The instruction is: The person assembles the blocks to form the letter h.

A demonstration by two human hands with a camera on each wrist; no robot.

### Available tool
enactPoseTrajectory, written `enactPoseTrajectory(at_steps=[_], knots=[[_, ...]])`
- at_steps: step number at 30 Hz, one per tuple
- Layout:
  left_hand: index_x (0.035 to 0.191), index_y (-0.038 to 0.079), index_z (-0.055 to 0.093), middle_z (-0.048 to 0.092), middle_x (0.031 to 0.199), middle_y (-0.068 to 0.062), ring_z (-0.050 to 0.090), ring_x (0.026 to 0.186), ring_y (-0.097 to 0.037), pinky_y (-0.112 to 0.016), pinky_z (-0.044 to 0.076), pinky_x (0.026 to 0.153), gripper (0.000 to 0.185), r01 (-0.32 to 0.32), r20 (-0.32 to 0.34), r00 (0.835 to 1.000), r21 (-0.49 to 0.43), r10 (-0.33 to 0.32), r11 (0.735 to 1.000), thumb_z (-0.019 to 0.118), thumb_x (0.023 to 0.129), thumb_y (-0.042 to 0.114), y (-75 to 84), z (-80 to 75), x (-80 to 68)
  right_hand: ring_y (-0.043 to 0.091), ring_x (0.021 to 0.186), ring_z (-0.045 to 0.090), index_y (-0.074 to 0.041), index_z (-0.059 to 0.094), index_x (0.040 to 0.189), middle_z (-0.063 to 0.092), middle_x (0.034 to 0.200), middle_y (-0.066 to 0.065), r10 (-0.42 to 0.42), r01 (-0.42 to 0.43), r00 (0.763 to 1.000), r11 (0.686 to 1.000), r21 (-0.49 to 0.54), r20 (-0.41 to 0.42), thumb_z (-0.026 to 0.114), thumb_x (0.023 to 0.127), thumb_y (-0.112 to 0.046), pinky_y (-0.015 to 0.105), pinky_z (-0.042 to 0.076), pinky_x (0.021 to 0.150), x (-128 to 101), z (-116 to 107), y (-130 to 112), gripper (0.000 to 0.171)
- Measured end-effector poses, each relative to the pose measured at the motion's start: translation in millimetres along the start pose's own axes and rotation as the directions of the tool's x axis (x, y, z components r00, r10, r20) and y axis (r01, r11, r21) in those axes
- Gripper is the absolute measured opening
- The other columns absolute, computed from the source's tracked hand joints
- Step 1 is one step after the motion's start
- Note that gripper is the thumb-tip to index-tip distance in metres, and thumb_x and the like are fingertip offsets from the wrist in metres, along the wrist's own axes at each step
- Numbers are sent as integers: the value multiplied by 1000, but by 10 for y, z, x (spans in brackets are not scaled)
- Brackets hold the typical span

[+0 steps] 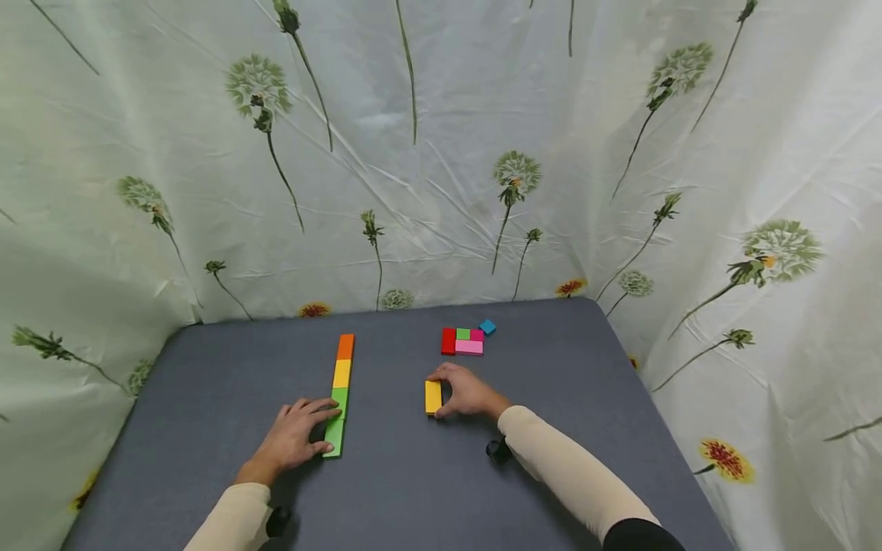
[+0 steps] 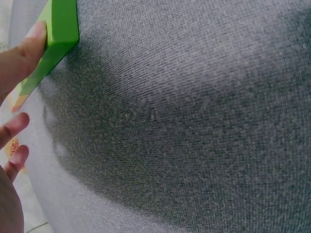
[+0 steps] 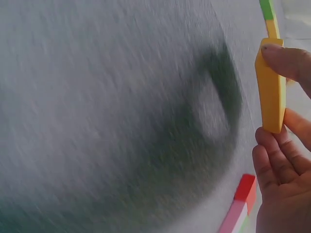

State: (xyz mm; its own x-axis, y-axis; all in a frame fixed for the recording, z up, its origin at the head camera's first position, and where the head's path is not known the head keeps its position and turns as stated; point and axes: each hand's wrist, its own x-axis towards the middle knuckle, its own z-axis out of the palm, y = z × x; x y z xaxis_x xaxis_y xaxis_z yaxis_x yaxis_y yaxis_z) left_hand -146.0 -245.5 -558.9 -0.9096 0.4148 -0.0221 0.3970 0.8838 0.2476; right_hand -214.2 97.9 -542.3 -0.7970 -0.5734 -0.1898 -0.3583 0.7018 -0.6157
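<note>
My right hand [image 1: 470,392] pinches a yellow rectangular block [image 1: 432,398] by its two ends, thumb at the near end and fingers at the far end. In the right wrist view the block [image 3: 271,90] is raised, with its shadow on the cloth. To the left, a straight row runs away from me: two green blocks [image 1: 334,436], a yellow-orange one [image 1: 341,373] and an orange one [image 1: 345,347]. Against the left side of the green blocks rests my left hand [image 1: 295,435], its fingers loosely spread. The left wrist view has its thumb touching a green block [image 2: 63,24].
Farther back on the dark grey tabletop [image 1: 393,490] is a compact cluster with a red block [image 1: 449,341], a pink block [image 1: 469,347] and small green and magenta ones. A blue block [image 1: 488,327] lies just behind it. A flower-printed curtain [image 1: 441,191] hangs behind the table.
</note>
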Motion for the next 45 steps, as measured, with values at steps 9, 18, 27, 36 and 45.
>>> enactPoseTrajectory(at_steps=[9,18,27,36,45], knots=[[121,14,67,60,127,-6,52,111,-29,-52,39,86,58,-25,-30,999,-1,25,1000,85,69,31,-18,6,-14,14,107,52,-10,62,125,55,117,-2,0,0,1000,1000,-7,7,86,72,-24,35,42,99,-105,184,-76,60],[121,13,67,59,128,-6,52,111,-29,-50,39,84,58,-26,-15,1000,-19,26,999,85,69,30,-8,-4,-11,11,105,51,-13,62,125,54,117,-5,33,-33,999,999,-1,36,86,72,-24,33,43,98,-206,313,-129,59],[123,13,67,59,129,-7,52,111,-29,-50,39,84,58,-25,-4,1000,-13,25,1000,85,70,31,-13,-2,2,9,103,51,-12,62,125,55,115,-4,7,-7,999,1000,-24,36,86,72,-25,31,43,97,-248,379,-131,59],[124,13,66,59,128,-7,52,111,-30,-49,39,83,60,-23,5,1000,-9,23,1000,84,70,33,-21,-9,-3,10,109,50,-11,60,127,54,118,-4,28,-27,999,1000,-7,36,86,72,-25,33,41,100,-264,401,-139,62],[123,12,66,59,128,-8,52,111,-30,-50,39,84,60,-32,-3,999,-6,32,999,84,71,33,-34,6,-1,9,107,51,-13,60,126,54,115,-6,39,-39,999,999,21,27,85,73,-27,32,41,99,-276,404,-116,60]])
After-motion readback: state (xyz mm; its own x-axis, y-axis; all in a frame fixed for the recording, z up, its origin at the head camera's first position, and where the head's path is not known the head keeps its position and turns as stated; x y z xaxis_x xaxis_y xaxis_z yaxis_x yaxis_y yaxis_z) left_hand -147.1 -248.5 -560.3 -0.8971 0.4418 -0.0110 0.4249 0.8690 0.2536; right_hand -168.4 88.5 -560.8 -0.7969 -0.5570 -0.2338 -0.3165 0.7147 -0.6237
